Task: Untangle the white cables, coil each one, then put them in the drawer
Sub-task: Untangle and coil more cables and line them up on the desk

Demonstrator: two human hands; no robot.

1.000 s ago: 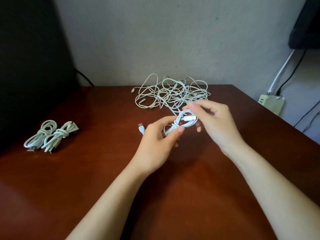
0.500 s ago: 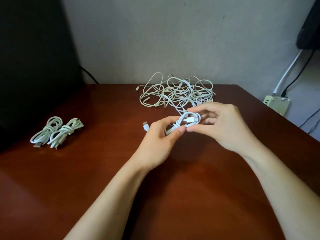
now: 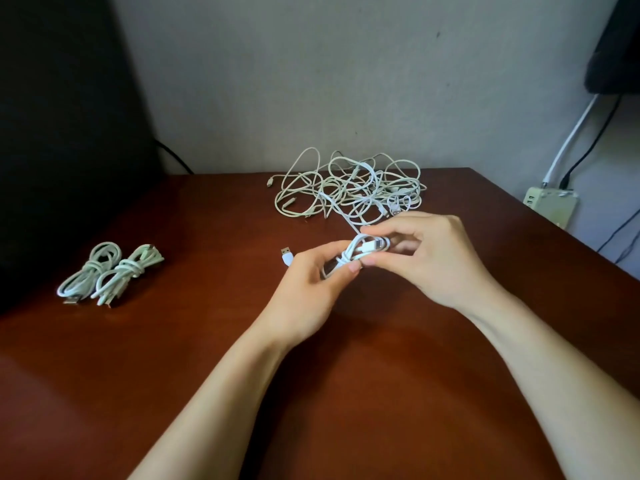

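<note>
As right hand (image 3: 433, 261) nears, coil (image 3: 358, 249) (white) stays pinched

**Around the desk: wood, wall and wiring**

A reddish-brown wooden table (image 3: 346, 393) fills the lower frame and meets a plain grey wall (image 3: 311, 81) behind it. A large dark panel (image 3: 62, 116) takes up the upper left, and a thin black cable (image 3: 173, 159) curves down beside it at the table's back edge. A dark object (image 3: 616, 46) sits in the upper right corner. Below it, a pale lead (image 3: 570, 138) and a black lead (image 3: 588, 148) run down to a cream socket box (image 3: 550, 207) at the right edge. Thin dark wires (image 3: 623, 233) trail below that.
</note>
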